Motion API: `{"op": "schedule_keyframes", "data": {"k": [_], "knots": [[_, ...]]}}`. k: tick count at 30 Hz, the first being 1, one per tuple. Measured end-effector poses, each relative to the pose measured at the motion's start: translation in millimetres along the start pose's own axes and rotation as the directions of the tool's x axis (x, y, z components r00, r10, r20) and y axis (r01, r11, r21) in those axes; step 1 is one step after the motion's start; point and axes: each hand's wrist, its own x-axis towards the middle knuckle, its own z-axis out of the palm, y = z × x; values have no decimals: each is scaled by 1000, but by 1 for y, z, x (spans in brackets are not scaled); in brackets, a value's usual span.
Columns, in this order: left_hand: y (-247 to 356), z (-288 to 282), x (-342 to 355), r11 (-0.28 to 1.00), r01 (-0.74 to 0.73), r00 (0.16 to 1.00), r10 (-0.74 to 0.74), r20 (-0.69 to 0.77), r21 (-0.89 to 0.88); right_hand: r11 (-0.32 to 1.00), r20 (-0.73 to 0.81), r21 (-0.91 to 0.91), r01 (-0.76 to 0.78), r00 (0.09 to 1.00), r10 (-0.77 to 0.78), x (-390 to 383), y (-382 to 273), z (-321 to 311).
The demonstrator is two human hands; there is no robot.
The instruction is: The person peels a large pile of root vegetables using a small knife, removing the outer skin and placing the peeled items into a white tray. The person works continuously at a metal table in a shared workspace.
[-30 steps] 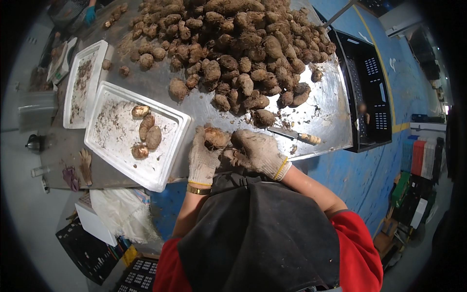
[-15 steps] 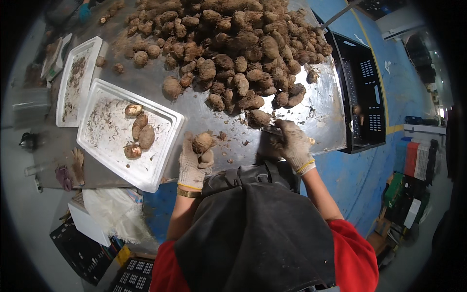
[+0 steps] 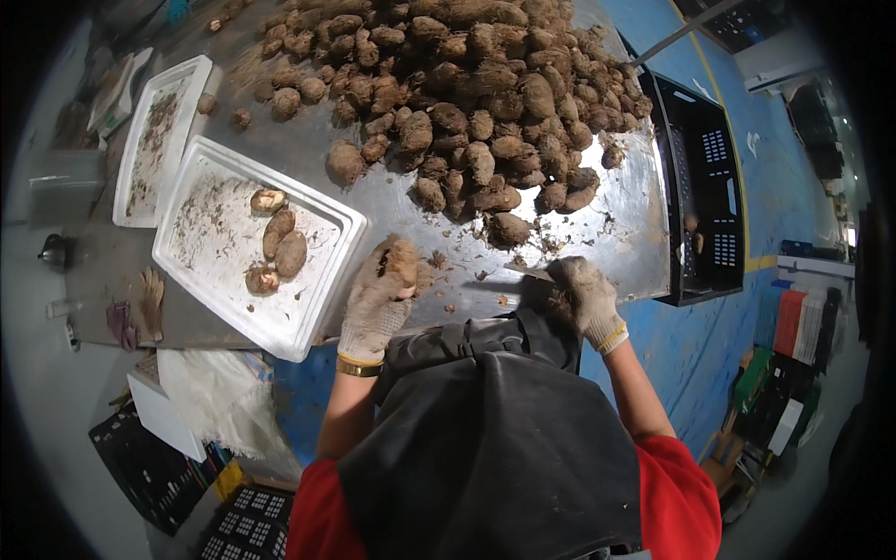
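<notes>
My left hand (image 3: 373, 303), in a light knitted glove, is closed round a brown, hairy taro (image 3: 401, 261) above the table's near edge. My gloved right hand (image 3: 586, 297) grips a knife, whose thin blade (image 3: 528, 272) points left over the metal table. Its handle is hidden in the fingers. A large heap of hairy taros (image 3: 467, 121) covers the far middle of the table. One loose taro (image 3: 509, 230) lies just beyond the knife. Left of my left hand stands a white tray (image 3: 322, 299) with several taros in it, some showing pale cut flesh.
A second white tray (image 3: 124, 187) with dirt in it lies farther left. Against the table's right side stands a black crate (image 3: 719, 196). Brown scraps dot the metal tabletop (image 3: 448, 271). A spare glove (image 3: 152, 303) lies at the left, and a white sack (image 3: 219, 392) sits below the table edge.
The taro in my left hand has been turned and raised slightly, with the fingers now under and round it. My right hand has shifted down and right, and the knife blade shows more clearly.
</notes>
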Motion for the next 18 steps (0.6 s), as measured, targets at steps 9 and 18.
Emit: {"op": "schedule_keyframes", "data": {"k": [9, 18], "knots": [[-9, 35, -10, 899, -37, 997, 3, 79, 436, 791, -438, 489, 368, 888, -142, 26, -82, 1], [-15, 22, -28, 780, -152, 982, 50, 182, 607, 962, -181, 266, -63, 977, 114, 41, -69, 27]]}}
